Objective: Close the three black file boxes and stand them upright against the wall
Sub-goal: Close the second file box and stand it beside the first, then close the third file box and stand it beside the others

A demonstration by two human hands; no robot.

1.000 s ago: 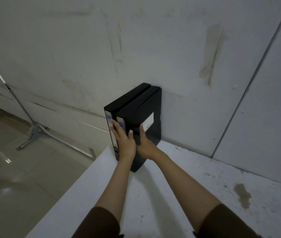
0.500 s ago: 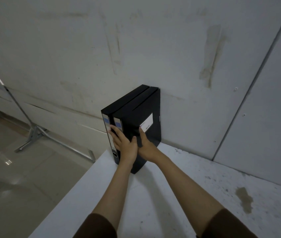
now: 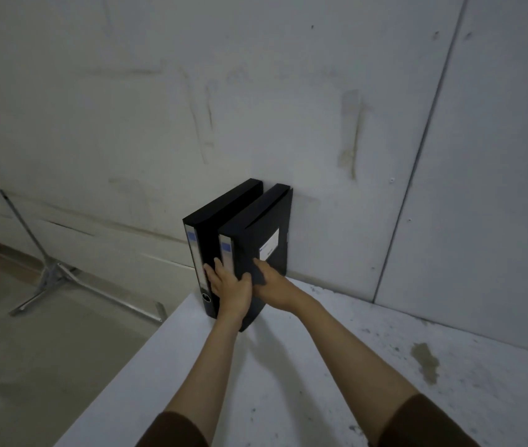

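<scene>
Two black file boxes stand upright with their backs to the wall [image 3: 337, 91], at the left end of the white table [image 3: 288, 382]. The left file box [image 3: 220, 214] and the right file box [image 3: 256, 227] have pale spine labels facing me, and a narrow gap shows between their tops. My left hand [image 3: 229, 287] lies flat with fingers spread across both spines. My right hand [image 3: 270, 282] holds the lower side of the right box, below its white label. No third box is visible.
The table's left edge [image 3: 146, 343] drops off right beside the boxes to a glossy floor. A metal stand [image 3: 46, 275] with splayed legs rests on that floor at the left. A brownish stain [image 3: 425, 362] marks the table at the right.
A narrow gap has opened between the tops of the two boxes, which were tight together. My hands have slid a little lower on them.
</scene>
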